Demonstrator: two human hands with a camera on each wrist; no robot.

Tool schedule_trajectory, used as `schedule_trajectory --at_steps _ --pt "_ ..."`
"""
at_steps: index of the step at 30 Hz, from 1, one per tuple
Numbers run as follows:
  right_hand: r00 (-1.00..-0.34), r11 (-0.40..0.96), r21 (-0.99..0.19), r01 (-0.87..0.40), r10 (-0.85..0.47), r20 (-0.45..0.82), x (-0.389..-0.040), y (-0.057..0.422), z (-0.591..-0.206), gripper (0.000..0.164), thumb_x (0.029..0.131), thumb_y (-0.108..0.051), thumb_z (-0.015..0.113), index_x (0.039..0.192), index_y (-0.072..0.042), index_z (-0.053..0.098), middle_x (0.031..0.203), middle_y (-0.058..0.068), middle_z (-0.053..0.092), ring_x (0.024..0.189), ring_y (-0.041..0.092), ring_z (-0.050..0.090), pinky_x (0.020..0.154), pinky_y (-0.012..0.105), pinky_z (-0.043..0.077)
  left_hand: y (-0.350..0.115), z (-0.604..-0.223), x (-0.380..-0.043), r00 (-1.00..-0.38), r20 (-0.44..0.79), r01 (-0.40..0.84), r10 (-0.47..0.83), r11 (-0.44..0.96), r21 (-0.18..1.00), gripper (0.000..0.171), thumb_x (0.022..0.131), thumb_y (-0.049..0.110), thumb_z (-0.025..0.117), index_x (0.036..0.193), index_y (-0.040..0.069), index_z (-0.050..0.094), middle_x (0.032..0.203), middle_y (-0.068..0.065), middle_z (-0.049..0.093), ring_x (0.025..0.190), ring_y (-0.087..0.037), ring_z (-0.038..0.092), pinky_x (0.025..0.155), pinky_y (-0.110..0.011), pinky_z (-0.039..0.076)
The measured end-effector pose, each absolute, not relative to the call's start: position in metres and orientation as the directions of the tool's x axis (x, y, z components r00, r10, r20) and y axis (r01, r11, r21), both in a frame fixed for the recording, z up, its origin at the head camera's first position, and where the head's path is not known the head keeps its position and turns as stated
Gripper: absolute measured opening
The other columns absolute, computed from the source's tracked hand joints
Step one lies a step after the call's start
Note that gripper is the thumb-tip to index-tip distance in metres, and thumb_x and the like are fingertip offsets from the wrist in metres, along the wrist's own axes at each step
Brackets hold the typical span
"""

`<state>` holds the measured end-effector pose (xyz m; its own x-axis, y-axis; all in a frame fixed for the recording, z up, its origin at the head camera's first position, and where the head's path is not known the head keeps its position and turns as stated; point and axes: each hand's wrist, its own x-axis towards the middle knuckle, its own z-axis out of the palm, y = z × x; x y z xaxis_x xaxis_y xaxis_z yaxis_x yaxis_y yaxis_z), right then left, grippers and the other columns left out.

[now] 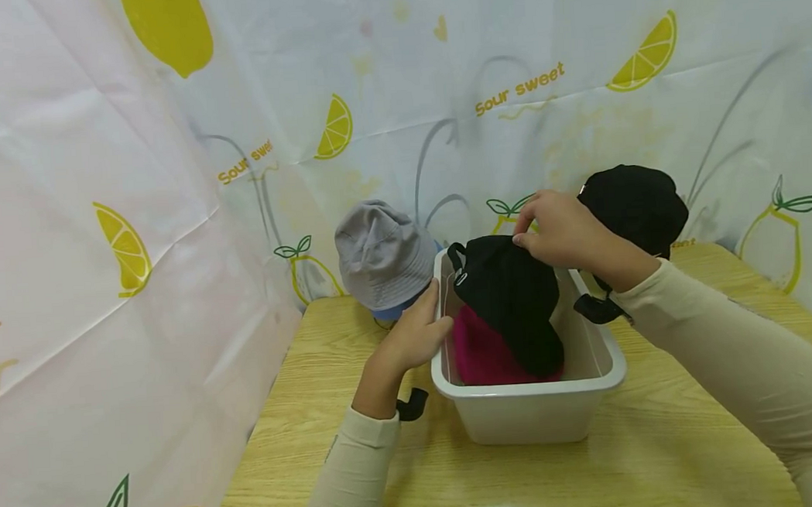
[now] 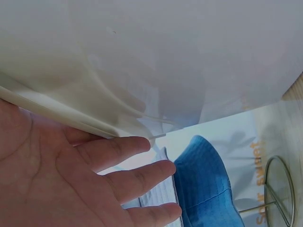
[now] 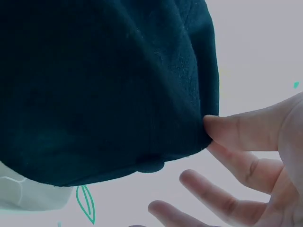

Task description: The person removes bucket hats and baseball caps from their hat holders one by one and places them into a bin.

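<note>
A black baseball cap (image 1: 513, 286) hangs brim-down in the white plastic bin (image 1: 533, 388), over a magenta hat (image 1: 479, 350). My right hand (image 1: 561, 228) pinches the top of the cap's crown; in the right wrist view, thumb and index finger meet at the edge of the cap (image 3: 113, 104) while the other fingers spread loosely. My left hand (image 1: 414, 334) rests against the bin's left rim. Its fingers (image 2: 142, 182) stretch along the outside of the bin wall (image 2: 189, 61), fairly straight.
Left of the bin a grey bucket hat (image 1: 381, 255) sits over a blue hat (image 2: 203, 184), by a wire stand (image 2: 279, 189). Another black cap (image 1: 633, 205) stands behind on the right. The wooden table (image 1: 305, 422) meets a lemon-printed cloth (image 1: 395, 76) at its back and left.
</note>
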<state>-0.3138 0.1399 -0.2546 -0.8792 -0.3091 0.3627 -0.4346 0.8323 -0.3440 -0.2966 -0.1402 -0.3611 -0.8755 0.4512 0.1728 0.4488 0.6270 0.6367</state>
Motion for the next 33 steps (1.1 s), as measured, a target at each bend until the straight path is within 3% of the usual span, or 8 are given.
schedule_trajectory --at_steps 4,10,14,22,33 --pt "-0.889 0.843 -0.323 -0.430 -0.333 0.313 -0.320 0.135 -0.258 0.014 0.094 -0.016 0.071 0.094 -0.005 0.079 0.119 0.022 0.068 0.116 0.038 0.060 0.096 0.054 0.051 -0.141 -0.360 -0.296 -0.877 0.171 0.446 0.449 0.631 0.634 0.083 0.095 0.027 0.044 0.166 0.004 0.007 0.174 -0.009 0.012 0.156 -0.023 0.023 0.126 -0.045 0.025" --pt "-0.895 0.855 -0.272 -0.441 -0.395 0.207 -0.331 0.123 -0.268 0.013 0.097 -0.016 0.067 0.095 -0.008 0.077 0.105 0.013 0.071 0.091 0.029 0.063 0.078 0.044 0.052 -0.141 -0.361 -0.295 -0.878 0.166 0.437 0.449 0.614 0.657 0.082 0.096 0.024 0.044 0.167 0.006 0.006 0.174 -0.007 0.012 0.154 -0.025 0.026 0.125 -0.047 0.029" --pt "-0.893 0.855 -0.259 -0.449 -0.421 0.158 -0.336 0.119 -0.276 0.011 0.098 -0.017 0.068 0.095 -0.010 0.076 0.100 0.010 0.071 0.087 0.026 0.062 0.077 0.043 0.052 -0.141 -0.361 -0.295 -0.880 0.158 0.435 0.448 0.627 0.646 0.083 0.096 0.027 0.044 0.167 0.008 0.006 0.175 -0.005 0.011 0.155 -0.023 0.025 0.125 -0.046 0.028" --pt "-0.858 0.828 -0.227 -0.512 -0.502 0.106 -0.348 0.116 -0.290 0.023 0.099 -0.030 0.069 0.103 -0.012 0.082 0.104 0.004 0.077 0.103 0.028 0.069 0.093 0.051 0.052 -0.141 -0.362 -0.297 -0.874 0.169 0.449 0.455 0.625 0.639 0.084 0.095 0.029 0.043 0.168 0.010 0.005 0.175 -0.004 0.011 0.154 -0.023 0.026 0.125 -0.046 0.029" --pt "-0.808 0.821 -0.189 -0.538 -0.567 -0.162 -0.352 0.111 -0.304 0.054 0.103 -0.043 0.059 0.138 -0.002 0.066 0.139 0.019 0.065 0.131 0.038 0.059 0.111 0.054 0.045 -0.141 -0.363 -0.297 -0.877 0.171 0.443 0.448 0.620 0.647 0.084 0.096 0.025 0.046 0.168 0.014 0.005 0.175 -0.003 0.013 0.154 -0.023 0.026 0.123 -0.047 0.031"
